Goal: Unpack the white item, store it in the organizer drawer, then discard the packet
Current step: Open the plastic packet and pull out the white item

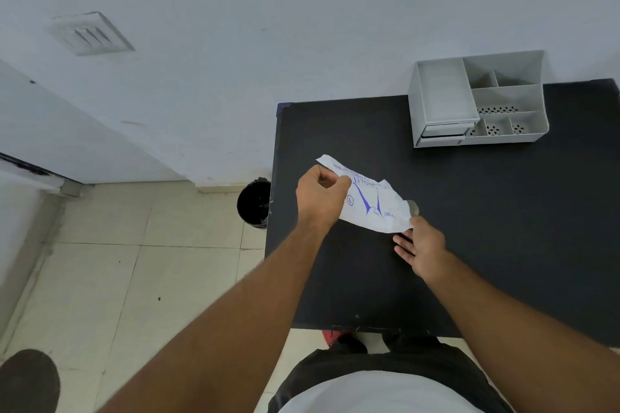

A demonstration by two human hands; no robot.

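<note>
Spanning the right of the frame, the black surface (503, 211) carried a grey organizer (479, 100) at upper right. At centre, the left hand (320, 196) pinched the white packet (372, 204); the right hand (421, 245) gripped its lower corner.

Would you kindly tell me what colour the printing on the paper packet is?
Blue-violet printing on the crumpled white paper packet, best seen in the head view.
</note>
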